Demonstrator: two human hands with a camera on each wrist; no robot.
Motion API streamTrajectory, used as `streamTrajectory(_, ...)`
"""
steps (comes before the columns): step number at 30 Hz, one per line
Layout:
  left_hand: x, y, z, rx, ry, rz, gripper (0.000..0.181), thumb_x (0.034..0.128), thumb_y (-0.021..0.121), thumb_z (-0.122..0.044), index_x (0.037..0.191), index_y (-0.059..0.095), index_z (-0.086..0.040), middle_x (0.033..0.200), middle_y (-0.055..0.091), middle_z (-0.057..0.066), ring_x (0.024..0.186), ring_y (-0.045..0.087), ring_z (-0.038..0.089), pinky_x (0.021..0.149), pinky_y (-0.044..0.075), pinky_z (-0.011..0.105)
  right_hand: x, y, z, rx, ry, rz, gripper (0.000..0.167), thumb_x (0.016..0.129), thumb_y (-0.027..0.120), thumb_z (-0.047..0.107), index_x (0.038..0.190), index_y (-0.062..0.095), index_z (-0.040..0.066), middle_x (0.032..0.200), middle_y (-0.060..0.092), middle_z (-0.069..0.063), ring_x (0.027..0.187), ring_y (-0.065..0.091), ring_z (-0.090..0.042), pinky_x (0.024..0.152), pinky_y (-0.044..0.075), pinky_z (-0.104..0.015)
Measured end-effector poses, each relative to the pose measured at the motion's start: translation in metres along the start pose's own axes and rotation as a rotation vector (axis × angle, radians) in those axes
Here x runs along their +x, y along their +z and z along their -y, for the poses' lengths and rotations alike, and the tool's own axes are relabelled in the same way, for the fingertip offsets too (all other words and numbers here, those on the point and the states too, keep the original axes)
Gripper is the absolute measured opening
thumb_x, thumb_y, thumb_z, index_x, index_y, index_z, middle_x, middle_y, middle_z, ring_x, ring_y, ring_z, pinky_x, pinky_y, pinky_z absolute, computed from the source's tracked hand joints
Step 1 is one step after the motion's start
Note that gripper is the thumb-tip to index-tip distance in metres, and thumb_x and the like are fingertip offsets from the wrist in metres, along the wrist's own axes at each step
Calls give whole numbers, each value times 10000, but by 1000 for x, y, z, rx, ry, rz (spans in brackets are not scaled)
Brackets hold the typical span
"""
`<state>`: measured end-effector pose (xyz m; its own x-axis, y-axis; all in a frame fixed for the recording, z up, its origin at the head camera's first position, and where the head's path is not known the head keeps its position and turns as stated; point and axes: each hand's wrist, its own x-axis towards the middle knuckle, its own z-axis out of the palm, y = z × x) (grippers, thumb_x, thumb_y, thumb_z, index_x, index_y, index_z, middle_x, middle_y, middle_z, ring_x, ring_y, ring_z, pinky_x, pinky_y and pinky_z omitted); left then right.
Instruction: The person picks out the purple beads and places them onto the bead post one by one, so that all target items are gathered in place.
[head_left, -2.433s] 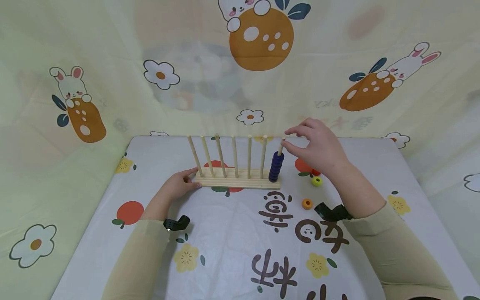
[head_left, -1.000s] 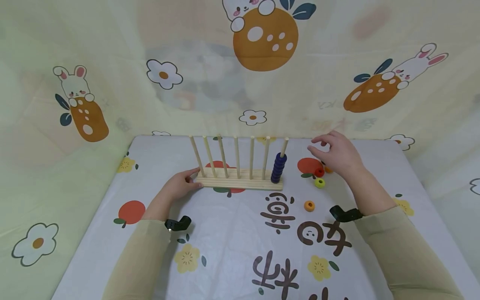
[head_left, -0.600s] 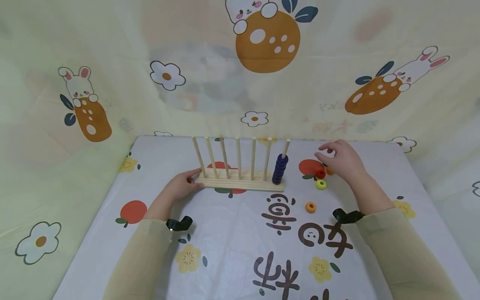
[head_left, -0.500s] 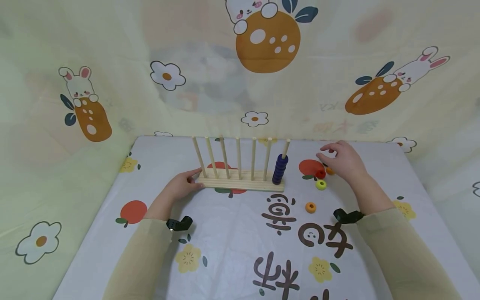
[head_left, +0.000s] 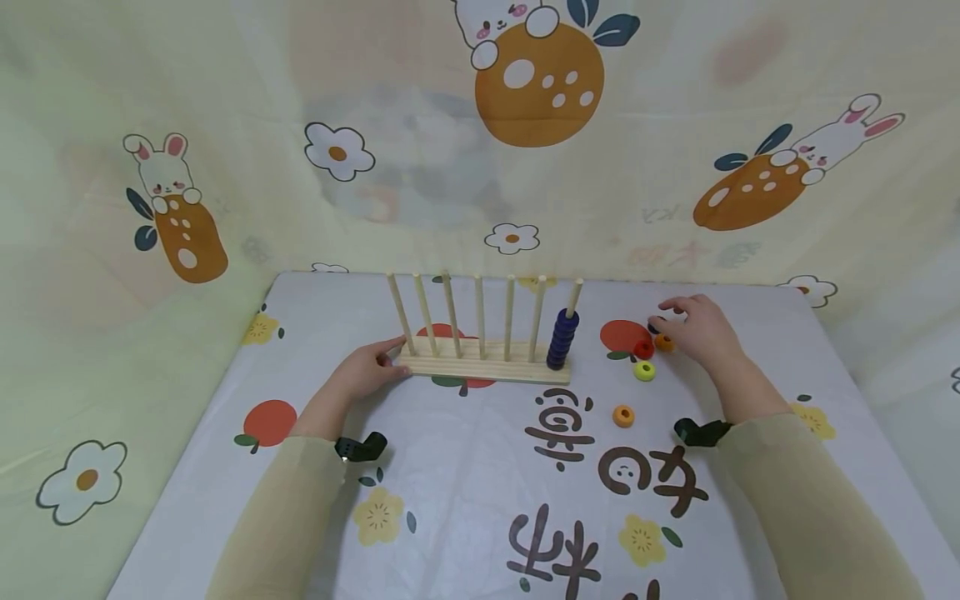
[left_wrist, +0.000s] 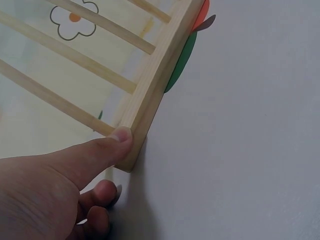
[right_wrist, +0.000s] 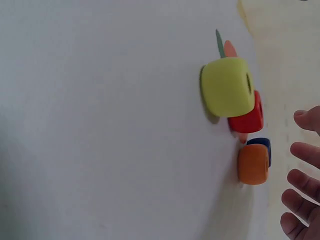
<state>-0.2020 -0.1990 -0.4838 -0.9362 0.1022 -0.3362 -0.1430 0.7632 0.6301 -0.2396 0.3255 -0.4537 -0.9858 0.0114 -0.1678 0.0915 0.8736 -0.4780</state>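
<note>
My left hand (head_left: 358, 379) grips the left end of a wooden peg rack (head_left: 480, 366). In the left wrist view the thumb presses on the end of its base (left_wrist: 150, 85), and part of the other fingers is hidden. Several dark blue beads (head_left: 562, 340) are stacked on the rack's rightmost peg; the other pegs are bare. My right hand (head_left: 705, 335) hovers with parted fingers by a loose dark blue bead (head_left: 654, 326) and an orange bead (head_left: 664, 342). The right wrist view shows its fingertips (right_wrist: 300, 180) apart from the beads, holding nothing.
A red bead (head_left: 643, 349) and a yellow-green bead (head_left: 644, 371) lie beside the orange one. Another orange bead (head_left: 623, 416) sits nearer the front. A printed cloth (head_left: 450, 467) covers the table, and a patterned curtain (head_left: 420, 217) hangs behind the rack.
My right hand has left the top of the rightmost peg, moved right and lowered to the loose beads. My left hand keeps its grip on the rack's end.
</note>
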Motion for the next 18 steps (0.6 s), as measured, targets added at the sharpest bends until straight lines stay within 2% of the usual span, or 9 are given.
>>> streamTrajectory(11, 3, 1, 2, 12, -2, -8, 687, 897, 740, -358, 1508, 445, -259, 912, 533, 71, 846, 489, 216, 734, 375, 366, 4, 12, -12, 3, 62, 24, 599, 970, 584, 435, 1358, 488, -11, 1385, 322, -357, 1252, 303, -526, 985, 365, -650)
streamTrajectory(18, 2, 1, 1, -1, -20, -6, 681, 902, 735, -355, 1509, 443, -257, 916, 529, 74, 856, 489, 218, 735, 376, 360, 6, 15, -13, -17, 84, 37, 555, 979, 580, 391, 1347, 500, -17, 1364, 338, -355, 1242, 307, -523, 979, 370, -650)
